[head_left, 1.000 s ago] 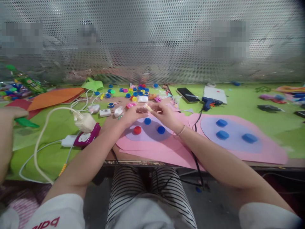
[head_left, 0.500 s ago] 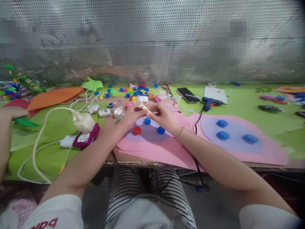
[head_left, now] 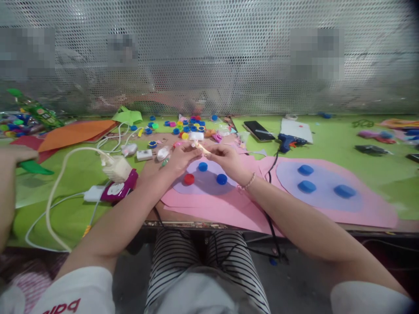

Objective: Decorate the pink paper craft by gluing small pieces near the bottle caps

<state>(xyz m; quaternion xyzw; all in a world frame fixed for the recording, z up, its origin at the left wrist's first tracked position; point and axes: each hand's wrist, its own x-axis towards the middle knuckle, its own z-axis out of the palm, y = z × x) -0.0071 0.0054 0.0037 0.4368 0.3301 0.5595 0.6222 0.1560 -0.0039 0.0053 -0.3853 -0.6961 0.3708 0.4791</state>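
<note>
Both my hands meet above a purple paper shape (head_left: 209, 188) on pink paper (head_left: 196, 207). My left hand (head_left: 182, 158) is closed on a small pale, rolled-looking piece (head_left: 200, 147). The fingers of my right hand (head_left: 229, 162) pinch the other end of this piece. Below the hands, a red cap (head_left: 189, 179) and two blue caps, one near the middle (head_left: 203, 166) and one at the right (head_left: 221, 179), rest on the purple paper.
A second purple shape (head_left: 327, 203) with three blue caps lies at the right. Behind are a phone (head_left: 258, 131), a blue glue gun (head_left: 290, 143) and scattered caps. A charger (head_left: 118, 168) with cables stands left. Another person's hand (head_left: 19, 153) holds green paper (head_left: 36, 167).
The pale piece has tilted slightly between my fingers, and my right hand's fingers have shifted a little along it. The rest looks nearly the same.
</note>
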